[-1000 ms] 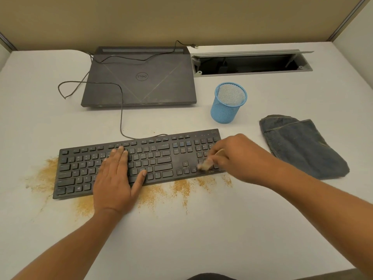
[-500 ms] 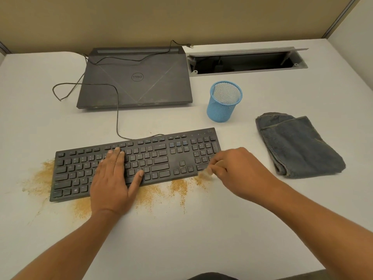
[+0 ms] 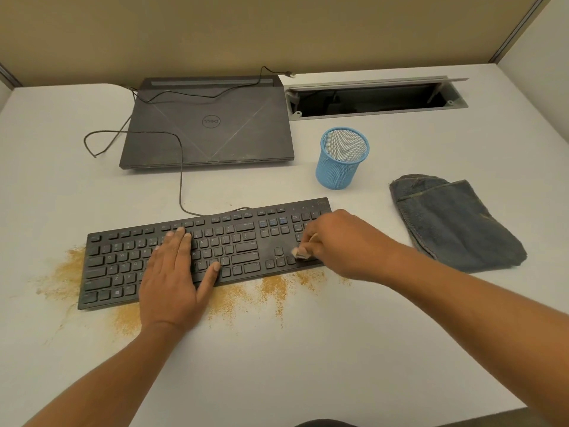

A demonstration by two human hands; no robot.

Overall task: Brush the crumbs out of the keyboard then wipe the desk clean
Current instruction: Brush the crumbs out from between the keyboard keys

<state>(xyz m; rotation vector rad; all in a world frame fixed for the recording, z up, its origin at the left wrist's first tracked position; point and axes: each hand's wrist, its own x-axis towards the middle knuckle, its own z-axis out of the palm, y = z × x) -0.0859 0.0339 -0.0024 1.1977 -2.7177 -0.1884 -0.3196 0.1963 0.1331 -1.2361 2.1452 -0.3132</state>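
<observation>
Head view. A: What are the hands at?
B: The left hand (image 3: 172,278) lies flat, fingers straight, pressing on the middle of the keyboard (image 3: 246,246). The right hand (image 3: 341,245) is curled round a small brush (image 3: 300,253), I think; only a pale tip shows, touching the keys by the arrow cluster.
A: How will the keyboard handle?
B: Light, thin and stiff, so it would likely slide unless pinned; take it by the long edges. The crumbs (image 3: 228,298) are loose and lie on the desk (image 3: 308,349) along its near and left edges.
A: And the wiping?
B: Not begun, I judge. The soft folded cloth (image 3: 455,223) lies untouched, beyond the right hand.
</observation>
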